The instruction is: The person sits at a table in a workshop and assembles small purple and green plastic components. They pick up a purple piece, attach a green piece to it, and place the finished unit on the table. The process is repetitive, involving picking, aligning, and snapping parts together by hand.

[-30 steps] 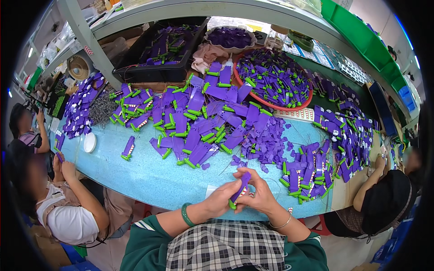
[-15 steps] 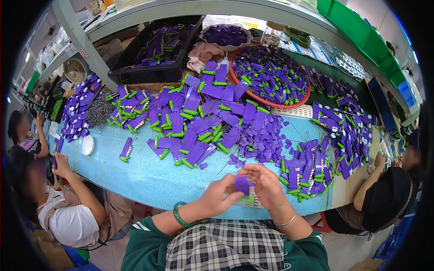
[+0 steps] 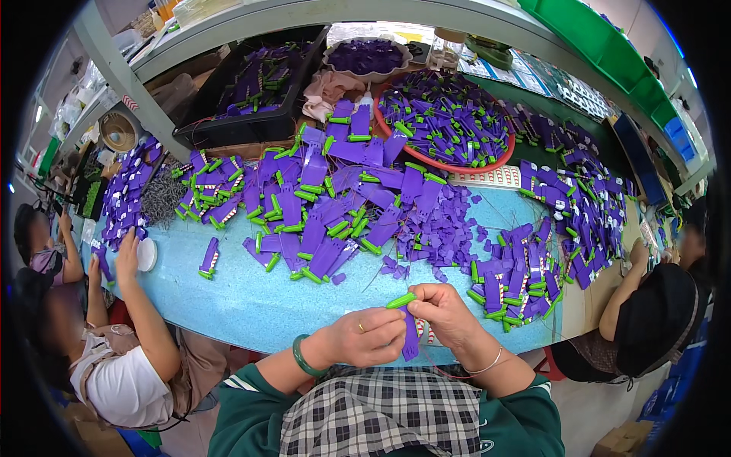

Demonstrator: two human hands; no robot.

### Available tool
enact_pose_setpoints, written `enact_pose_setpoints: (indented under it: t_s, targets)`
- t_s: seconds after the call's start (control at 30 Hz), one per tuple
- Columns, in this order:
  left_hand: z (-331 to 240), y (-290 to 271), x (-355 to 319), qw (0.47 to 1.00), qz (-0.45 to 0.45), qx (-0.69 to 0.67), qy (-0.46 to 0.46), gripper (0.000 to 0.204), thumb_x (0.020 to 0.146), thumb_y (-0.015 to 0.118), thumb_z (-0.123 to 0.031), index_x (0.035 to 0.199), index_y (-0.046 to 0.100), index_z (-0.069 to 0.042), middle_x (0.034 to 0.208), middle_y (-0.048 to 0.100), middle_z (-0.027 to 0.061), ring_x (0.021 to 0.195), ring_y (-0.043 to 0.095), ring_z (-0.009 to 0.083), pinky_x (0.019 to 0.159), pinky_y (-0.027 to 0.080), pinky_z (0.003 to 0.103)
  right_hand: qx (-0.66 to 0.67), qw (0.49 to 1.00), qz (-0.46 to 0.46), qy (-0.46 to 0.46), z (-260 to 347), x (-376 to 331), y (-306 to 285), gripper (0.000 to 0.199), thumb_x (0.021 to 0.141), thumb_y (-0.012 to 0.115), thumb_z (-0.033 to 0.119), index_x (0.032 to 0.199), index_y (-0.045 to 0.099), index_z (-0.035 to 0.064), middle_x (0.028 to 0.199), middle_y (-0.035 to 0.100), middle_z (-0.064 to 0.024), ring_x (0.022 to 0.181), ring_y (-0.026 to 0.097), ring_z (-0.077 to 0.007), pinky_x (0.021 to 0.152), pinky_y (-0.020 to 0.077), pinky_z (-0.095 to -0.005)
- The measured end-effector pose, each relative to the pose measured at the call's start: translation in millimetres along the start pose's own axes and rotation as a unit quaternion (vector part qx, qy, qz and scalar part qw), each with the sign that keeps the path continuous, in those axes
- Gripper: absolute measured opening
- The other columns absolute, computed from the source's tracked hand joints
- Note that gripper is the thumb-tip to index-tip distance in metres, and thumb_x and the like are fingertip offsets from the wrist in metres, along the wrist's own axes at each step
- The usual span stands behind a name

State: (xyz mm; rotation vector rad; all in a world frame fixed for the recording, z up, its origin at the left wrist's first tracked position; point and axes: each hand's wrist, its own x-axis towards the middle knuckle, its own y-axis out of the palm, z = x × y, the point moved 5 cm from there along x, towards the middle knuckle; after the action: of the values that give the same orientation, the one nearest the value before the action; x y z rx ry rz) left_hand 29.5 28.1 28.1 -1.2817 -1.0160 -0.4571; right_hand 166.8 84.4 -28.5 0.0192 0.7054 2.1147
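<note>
Above the front of the blue table, my left hand (image 3: 365, 335) and my right hand (image 3: 440, 308) pinch one flat purple piece (image 3: 411, 346) between them. Its bright green end (image 3: 401, 301) points up and away from me, and the purple part hangs down between my fingers. A thin reddish wire trails below my right hand. Partly hidden beneath the hands lies a sheet with red-and-white marks (image 3: 431, 335). Beyond them spreads a heap of purple pieces with green ends (image 3: 312, 228), along with small loose purple scraps (image 3: 435, 240).
A red-rimmed basket (image 3: 457, 169) full of purple pieces stands at the back, near a black crate (image 3: 236, 128). More pieces (image 3: 518, 282) lie at the right. A shelf beam (image 3: 320, 29) crosses overhead. A co-worker (image 3: 122, 373) sits left, another (image 3: 640, 320) right.
My hands have come together on the purple piece, which now shows its green end upward. The near left co-worker's hand has reached forward to the purple pile beside the white lid.
</note>
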Motion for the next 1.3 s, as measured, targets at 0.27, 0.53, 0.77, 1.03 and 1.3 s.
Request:
enact_pose_setpoints:
  t_s: [0.27, 0.53, 0.77, 1.03, 1.3]
  targets:
    - [-5.0, -5.2, -1.7, 1.0, 0.0, 0.003, 0.0, 0.016, 0.065, 0.069, 0.001, 0.078, 0.06, -0.003, 0.09, 0.059, 0.0103, 0.088, 0.062, 0.0247, 0.066, 0.057, 0.03, 0.045, 0.992, -0.011, 0.117, -15.6, -19.4, 15.2, 0.023, 0.092, 0.059, 0.018, 0.074, 0.063, 0.0039, 0.073, 0.061, 0.001, 0.063, 0.053, -0.0059, 0.061, 0.0436, -0.0236]
    - [8.2, 8.5, -8.2, 0.988, -0.008, -0.065, -0.14, 0.019, 0.064, 0.066, 0.005, 0.081, 0.061, -0.001, 0.088, 0.06, 0.0122, 0.081, 0.063, 0.0252, 0.064, 0.056, 0.031, -0.011, 0.994, 0.091, 0.066, -14.8, -48.8, -8.9, 0.015, 0.088, 0.06, 0.011, 0.08, 0.064, -0.0011, 0.078, 0.063, -0.0072, 0.074, 0.059, -0.0143, 0.072, 0.0466, -0.0281]
    - [47.2, 60.9, 4.1, 0.806, 0.039, -0.36, -0.469, 0.012, 0.078, 0.069, -0.001, 0.086, 0.061, -0.001, 0.08, 0.055, 0.0081, 0.068, 0.059, 0.02, 0.062, 0.05, 0.029, -0.318, 0.906, -0.153, -0.236, -1.5, -45.4, -41.1, 0.023, 0.079, 0.065, -0.004, 0.101, 0.055, -0.0009, 0.097, 0.056, -0.0078, 0.084, 0.057, -0.0143, 0.07, 0.0479, -0.0248]
    - [104.5, 101.9, 2.4, 0.917, 0.254, 0.152, -0.268, 0.014, 0.071, 0.062, -0.009, 0.084, 0.058, -0.005, 0.086, 0.054, 0.0091, 0.081, 0.061, 0.0261, 0.06, 0.052, 0.036, -0.039, 0.945, -0.233, -0.226, -2.5, -46.2, -67.6, 0.016, 0.09, 0.05, -0.003, 0.105, 0.052, 0.0003, 0.099, 0.054, -0.0044, 0.088, 0.059, -0.0132, 0.075, 0.0594, -0.0353]
    - [67.6, 49.7, 23.6, 0.955, 0.183, 0.147, -0.182, 0.021, 0.07, 0.059, -0.011, 0.089, 0.06, -0.002, 0.099, 0.058, 0.0114, 0.091, 0.059, 0.0247, 0.068, 0.051, 0.034, -0.025, 0.961, -0.131, -0.241, 15.3, -26.1, -42.7, 0.025, 0.084, 0.058, -0.006, 0.108, 0.059, -0.0016, 0.11, 0.052, -0.0102, 0.096, 0.058, -0.0176, 0.077, 0.0581, -0.0347]
